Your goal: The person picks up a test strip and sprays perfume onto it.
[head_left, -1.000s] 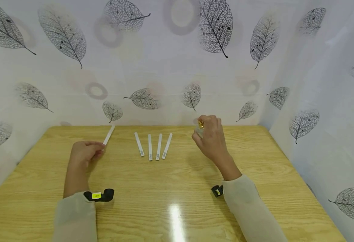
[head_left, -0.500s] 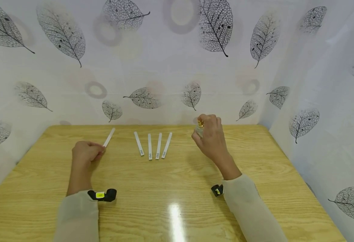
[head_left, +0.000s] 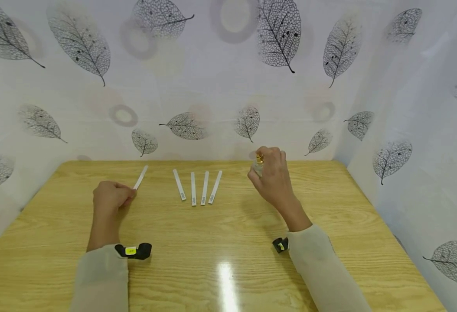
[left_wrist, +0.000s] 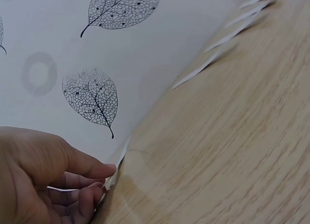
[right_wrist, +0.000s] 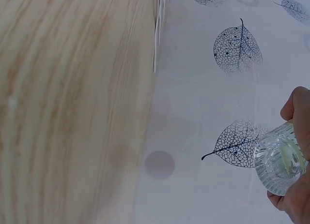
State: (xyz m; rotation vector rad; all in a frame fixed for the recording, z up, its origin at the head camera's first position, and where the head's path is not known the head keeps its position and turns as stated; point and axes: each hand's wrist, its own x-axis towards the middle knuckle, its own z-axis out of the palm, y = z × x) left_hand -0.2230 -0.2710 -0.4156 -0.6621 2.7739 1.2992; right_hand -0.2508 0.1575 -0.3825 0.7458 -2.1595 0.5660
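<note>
At the left of the head view, my left hand [head_left: 111,197] pinches the near end of a narrow white paper test strip [head_left: 140,177]. In the left wrist view, the thumb and fingers meet at that strip [left_wrist: 122,156], which lies low against the tabletop; its held end is partly hidden. On the right, my right hand [head_left: 275,180] holds a small clear glass perfume bottle [head_left: 257,168] with a gold-coloured neck, up off the table. The right wrist view shows the ribbed glass base of the bottle [right_wrist: 276,158] between the fingers.
Several more white strips [head_left: 193,189] with small dark print at their near ends lie fanned out between the hands. The wooden table [head_left: 197,242] meets a white curtain [head_left: 213,86] printed with leaves at its back edge.
Over the last second my left hand has shifted slightly right, and the strip it pinches has come down and nearer. The right hand and the bottle have hardly moved.
</note>
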